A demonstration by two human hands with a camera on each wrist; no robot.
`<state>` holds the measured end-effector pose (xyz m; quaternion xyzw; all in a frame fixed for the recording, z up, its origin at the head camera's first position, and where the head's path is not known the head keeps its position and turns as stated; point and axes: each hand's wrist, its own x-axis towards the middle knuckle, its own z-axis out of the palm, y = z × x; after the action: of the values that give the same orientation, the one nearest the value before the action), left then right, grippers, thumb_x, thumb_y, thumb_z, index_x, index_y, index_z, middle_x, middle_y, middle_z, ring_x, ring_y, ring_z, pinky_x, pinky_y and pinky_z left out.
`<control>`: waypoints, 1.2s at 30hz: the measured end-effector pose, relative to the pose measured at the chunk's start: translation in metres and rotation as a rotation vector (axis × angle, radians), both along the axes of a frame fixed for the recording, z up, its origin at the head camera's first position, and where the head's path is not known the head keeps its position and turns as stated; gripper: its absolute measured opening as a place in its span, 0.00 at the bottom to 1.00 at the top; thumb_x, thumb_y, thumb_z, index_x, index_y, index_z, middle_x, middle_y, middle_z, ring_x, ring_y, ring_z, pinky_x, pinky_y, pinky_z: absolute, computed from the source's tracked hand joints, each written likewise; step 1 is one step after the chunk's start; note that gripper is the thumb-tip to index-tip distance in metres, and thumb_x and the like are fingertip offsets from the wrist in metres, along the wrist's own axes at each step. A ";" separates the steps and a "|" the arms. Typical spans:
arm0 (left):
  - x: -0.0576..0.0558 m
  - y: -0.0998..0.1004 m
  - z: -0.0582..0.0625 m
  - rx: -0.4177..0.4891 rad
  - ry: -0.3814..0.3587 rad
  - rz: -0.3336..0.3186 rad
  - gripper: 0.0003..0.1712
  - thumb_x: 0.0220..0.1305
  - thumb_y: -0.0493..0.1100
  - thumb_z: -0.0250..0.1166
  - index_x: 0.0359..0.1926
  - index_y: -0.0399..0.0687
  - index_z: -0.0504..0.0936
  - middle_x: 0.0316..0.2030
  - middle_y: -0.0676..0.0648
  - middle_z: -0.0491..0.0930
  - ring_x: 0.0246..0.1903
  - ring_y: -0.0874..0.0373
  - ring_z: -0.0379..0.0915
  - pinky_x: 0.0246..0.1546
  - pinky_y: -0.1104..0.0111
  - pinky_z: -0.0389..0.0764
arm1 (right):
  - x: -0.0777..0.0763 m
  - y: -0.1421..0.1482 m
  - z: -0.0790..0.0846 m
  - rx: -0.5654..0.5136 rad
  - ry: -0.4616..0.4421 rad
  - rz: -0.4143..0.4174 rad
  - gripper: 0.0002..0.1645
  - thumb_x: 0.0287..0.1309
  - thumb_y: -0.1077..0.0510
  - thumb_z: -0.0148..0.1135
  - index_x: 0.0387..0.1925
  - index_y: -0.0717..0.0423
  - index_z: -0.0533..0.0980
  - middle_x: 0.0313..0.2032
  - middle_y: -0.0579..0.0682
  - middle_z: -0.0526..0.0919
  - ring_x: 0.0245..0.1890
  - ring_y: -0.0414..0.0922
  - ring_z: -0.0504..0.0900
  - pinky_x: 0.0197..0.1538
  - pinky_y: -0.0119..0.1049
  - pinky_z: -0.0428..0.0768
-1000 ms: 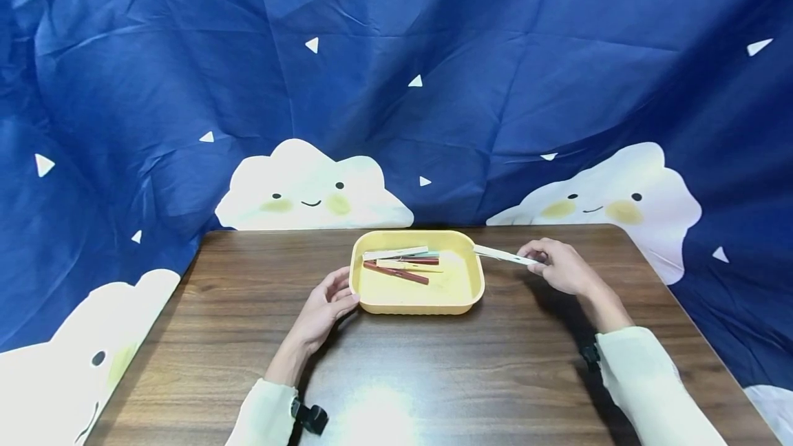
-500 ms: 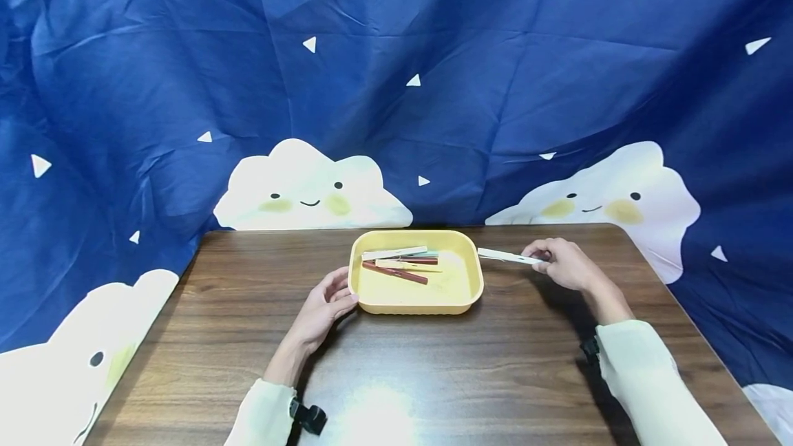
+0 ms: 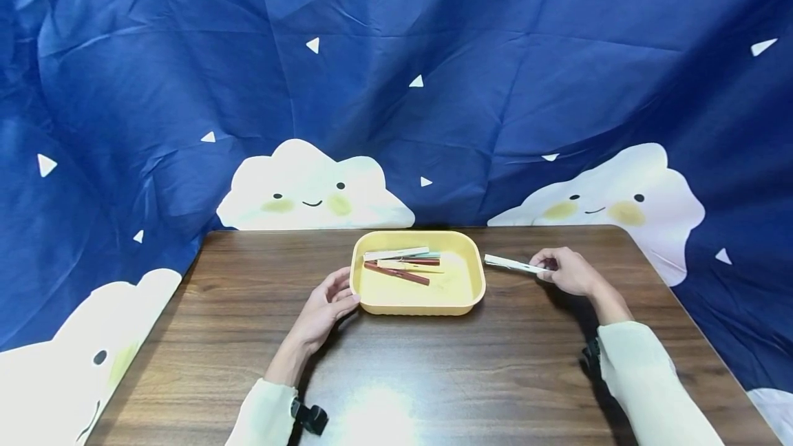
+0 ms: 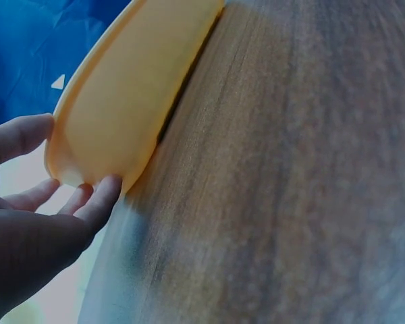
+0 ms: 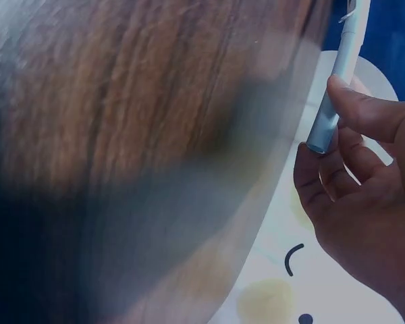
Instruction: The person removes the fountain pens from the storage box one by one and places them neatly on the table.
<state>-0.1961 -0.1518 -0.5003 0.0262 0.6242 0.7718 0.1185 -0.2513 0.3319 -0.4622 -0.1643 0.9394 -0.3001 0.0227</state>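
Observation:
A white pen (image 3: 511, 264) lies between my right hand's (image 3: 566, 270) thumb and fingers, pinched near its right end. Its other end points left toward a shallow yellow tray (image 3: 455, 294), just outside the right wall. In the right wrist view the pen (image 5: 347, 57) shows a wire clip, and the thumb presses on its barrel. Whether the pen touches the table I cannot tell. My left hand (image 3: 323, 305) holds the tray's left end, thumb by the front corner. In the left wrist view the fingertips (image 4: 108, 185) touch the tray's outer wall (image 4: 121, 101).
Inside the tray lie several pens: a white pen (image 3: 396, 253), a dark red pen (image 3: 399, 274), a pale yellow pen (image 3: 409, 267) and others partly hidden. The brown wooden table (image 3: 434, 370) reaches back to a blue cloth (image 3: 396, 102) with clouds.
My right hand with the white pen has moved slightly right and toward me, taking the pen's left end away from the tray's rim. The left hand and the tray stay put.

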 end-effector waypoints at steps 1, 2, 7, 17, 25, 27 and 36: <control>0.000 0.000 0.000 0.001 -0.004 0.002 0.39 0.66 0.25 0.61 0.75 0.33 0.57 0.69 0.29 0.61 0.64 0.40 0.65 0.55 0.67 0.80 | -0.001 0.001 -0.001 0.004 0.002 0.005 0.07 0.54 0.72 0.67 0.34 0.60 0.81 0.29 0.46 0.81 0.32 0.43 0.75 0.37 0.35 0.74; 0.000 0.000 0.001 0.004 -0.008 0.005 0.39 0.65 0.25 0.61 0.75 0.33 0.57 0.69 0.29 0.61 0.64 0.40 0.64 0.55 0.67 0.80 | -0.002 0.002 -0.002 0.009 0.004 0.010 0.08 0.54 0.73 0.67 0.34 0.60 0.81 0.29 0.46 0.81 0.32 0.43 0.75 0.37 0.35 0.74; 0.000 0.000 0.002 0.007 -0.018 0.006 0.39 0.65 0.24 0.61 0.75 0.34 0.58 0.69 0.29 0.61 0.64 0.40 0.64 0.55 0.67 0.81 | -0.006 0.005 -0.007 0.045 0.017 0.034 0.08 0.54 0.73 0.66 0.33 0.59 0.81 0.29 0.46 0.81 0.33 0.43 0.76 0.39 0.38 0.75; 0.000 0.000 0.002 0.009 -0.017 0.003 0.40 0.65 0.25 0.61 0.75 0.33 0.57 0.68 0.29 0.61 0.63 0.41 0.65 0.56 0.67 0.80 | -0.011 0.007 -0.015 0.062 0.025 0.027 0.09 0.54 0.73 0.66 0.33 0.58 0.81 0.30 0.46 0.81 0.34 0.45 0.76 0.41 0.42 0.75; 0.000 0.001 0.002 -0.011 -0.016 0.010 0.39 0.65 0.26 0.62 0.75 0.33 0.58 0.66 0.28 0.63 0.61 0.43 0.67 0.53 0.69 0.81 | -0.012 0.008 -0.020 0.083 0.046 0.000 0.10 0.55 0.74 0.64 0.35 0.59 0.81 0.30 0.48 0.83 0.34 0.46 0.77 0.41 0.45 0.75; 0.000 0.001 0.002 -0.005 -0.022 0.012 0.40 0.65 0.25 0.62 0.75 0.33 0.58 0.66 0.28 0.63 0.62 0.43 0.67 0.53 0.69 0.81 | -0.012 0.008 -0.021 0.084 0.051 -0.007 0.10 0.56 0.74 0.64 0.35 0.59 0.82 0.30 0.48 0.83 0.34 0.46 0.78 0.42 0.45 0.76; 0.001 0.001 0.002 0.011 -0.026 0.008 0.40 0.65 0.25 0.61 0.75 0.35 0.57 0.69 0.30 0.61 0.64 0.41 0.64 0.54 0.68 0.80 | -0.013 0.012 -0.025 0.076 0.061 -0.039 0.08 0.58 0.72 0.64 0.36 0.59 0.83 0.31 0.54 0.84 0.36 0.49 0.80 0.43 0.48 0.77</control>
<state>-0.1956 -0.1504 -0.4982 0.0143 0.6184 0.7761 0.1231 -0.2640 0.3437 -0.4876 -0.1539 0.9533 -0.2597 -0.0055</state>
